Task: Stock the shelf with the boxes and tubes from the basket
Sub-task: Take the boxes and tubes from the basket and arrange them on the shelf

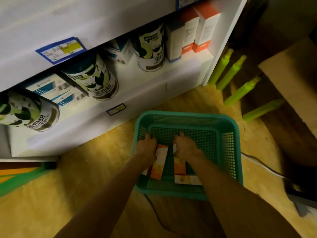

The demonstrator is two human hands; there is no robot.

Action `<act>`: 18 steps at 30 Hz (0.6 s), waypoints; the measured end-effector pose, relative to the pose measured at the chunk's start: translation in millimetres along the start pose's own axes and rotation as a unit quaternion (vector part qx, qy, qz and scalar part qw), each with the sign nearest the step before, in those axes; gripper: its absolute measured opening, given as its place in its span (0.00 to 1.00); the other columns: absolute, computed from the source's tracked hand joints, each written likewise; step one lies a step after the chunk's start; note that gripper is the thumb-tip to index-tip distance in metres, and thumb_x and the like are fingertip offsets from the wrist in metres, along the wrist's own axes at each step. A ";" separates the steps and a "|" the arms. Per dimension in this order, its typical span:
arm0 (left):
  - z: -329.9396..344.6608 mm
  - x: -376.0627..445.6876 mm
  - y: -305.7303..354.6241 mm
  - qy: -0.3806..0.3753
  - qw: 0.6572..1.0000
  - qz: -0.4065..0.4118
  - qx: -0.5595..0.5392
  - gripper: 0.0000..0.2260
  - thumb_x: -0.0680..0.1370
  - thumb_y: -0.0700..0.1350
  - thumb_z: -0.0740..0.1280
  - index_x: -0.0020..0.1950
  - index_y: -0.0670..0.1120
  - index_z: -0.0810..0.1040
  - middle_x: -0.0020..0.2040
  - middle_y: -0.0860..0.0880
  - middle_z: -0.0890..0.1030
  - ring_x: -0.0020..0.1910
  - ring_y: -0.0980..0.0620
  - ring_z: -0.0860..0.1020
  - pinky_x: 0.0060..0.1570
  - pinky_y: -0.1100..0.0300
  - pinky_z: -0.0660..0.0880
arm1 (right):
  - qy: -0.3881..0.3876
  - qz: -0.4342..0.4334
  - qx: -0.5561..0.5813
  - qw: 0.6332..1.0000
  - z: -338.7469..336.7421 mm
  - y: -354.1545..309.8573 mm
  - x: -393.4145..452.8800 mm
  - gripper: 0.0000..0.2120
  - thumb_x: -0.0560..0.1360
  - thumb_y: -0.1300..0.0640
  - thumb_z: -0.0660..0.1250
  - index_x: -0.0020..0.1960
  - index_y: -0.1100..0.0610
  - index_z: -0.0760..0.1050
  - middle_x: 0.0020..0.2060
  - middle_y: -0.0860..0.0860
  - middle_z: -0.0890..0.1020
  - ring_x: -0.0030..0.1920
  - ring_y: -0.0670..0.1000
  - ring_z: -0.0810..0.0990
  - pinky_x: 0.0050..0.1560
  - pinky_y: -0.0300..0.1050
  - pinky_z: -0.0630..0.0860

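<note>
Shelf [154, 86]: white, holding cans and boxes.
Left hand [147, 148]: in the basket, fingers curled over an orange box [158, 162].
Right hand [186, 146]: curled over a second orange box [179, 167].
Basket [229, 152]: green, on the floor below the shelf.

Both hands reach into a teal perforated plastic basket [188, 117] on the tan wooden floor [85, 169]. The left hand [147, 148] grips an orange-and-white cardboard box [158, 162]; the right hand [186, 146] rests on another orange box [179, 167]. Green-and-white printed cans [96, 79] stand on the white bottom shelf [154, 85] beyond.
</note>
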State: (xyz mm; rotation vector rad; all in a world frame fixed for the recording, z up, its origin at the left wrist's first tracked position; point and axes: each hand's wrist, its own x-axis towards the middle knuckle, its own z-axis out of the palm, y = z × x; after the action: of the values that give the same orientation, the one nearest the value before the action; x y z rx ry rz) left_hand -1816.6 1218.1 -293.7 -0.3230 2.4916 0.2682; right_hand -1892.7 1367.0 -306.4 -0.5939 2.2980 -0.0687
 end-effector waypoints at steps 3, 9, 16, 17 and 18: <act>-0.6 -2.7 -1.4 0.024 0.999 0.012 -0.021 0.18 0.77 0.45 0.67 0.66 0.46 0.69 0.62 0.44 0.71 0.56 0.43 0.76 0.50 0.50 0.75 | 0.018 -0.008 -0.002 1.000 0.5 -2.4 -4.8 0.29 0.71 0.57 0.75 0.68 0.59 0.66 0.63 0.58 0.74 0.64 0.59 0.71 0.54 0.50 0.74; -12.5 -15.7 -0.6 0.026 0.998 0.009 -0.060 0.14 0.79 0.46 0.66 0.63 0.45 0.68 0.53 0.46 0.80 0.52 0.45 0.81 0.48 0.53 0.76 | 0.033 -0.034 -0.001 0.999 -11.2 -15.7 -19.2 0.21 0.73 0.56 0.71 0.63 0.57 0.70 0.60 0.56 0.76 0.61 0.57 0.72 0.53 0.48 0.73; -39.2 -48.3 -2.3 0.042 0.994 0.036 -0.095 0.06 0.80 0.46 0.63 0.55 0.46 0.76 0.54 0.47 0.76 0.48 0.50 0.75 0.44 0.58 0.69 | 0.065 -0.090 0.085 0.990 -20.1 -11.1 -65.3 0.17 0.75 0.58 0.68 0.63 0.55 0.76 0.56 0.55 0.77 0.55 0.57 0.78 0.52 0.50 0.78; -46.3 -54.1 -3.6 0.051 0.993 0.038 -0.099 0.04 0.80 0.44 0.63 0.51 0.46 0.76 0.51 0.48 0.76 0.47 0.52 0.74 0.43 0.58 0.69 | 0.067 -0.093 0.081 0.990 -25.3 -10.5 -72.0 0.14 0.75 0.58 0.67 0.61 0.55 0.77 0.54 0.55 0.79 0.54 0.56 0.79 0.51 0.50 0.78; -53.6 -59.4 -5.6 0.059 0.992 0.036 -0.103 0.02 0.80 0.43 0.64 0.48 0.46 0.76 0.49 0.49 0.76 0.46 0.53 0.75 0.43 0.58 0.70 | 0.074 -0.095 0.079 0.990 -32.4 -10.1 -78.9 0.13 0.75 0.58 0.67 0.60 0.54 0.77 0.53 0.54 0.81 0.53 0.56 0.80 0.51 0.51 0.78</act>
State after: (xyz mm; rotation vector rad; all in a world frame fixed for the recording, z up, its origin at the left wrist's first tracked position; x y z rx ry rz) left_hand -1797.4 1208.7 -216.4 -0.3416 2.5996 0.5539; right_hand -1862.5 1388.3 -228.9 -0.7447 2.3449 -0.3945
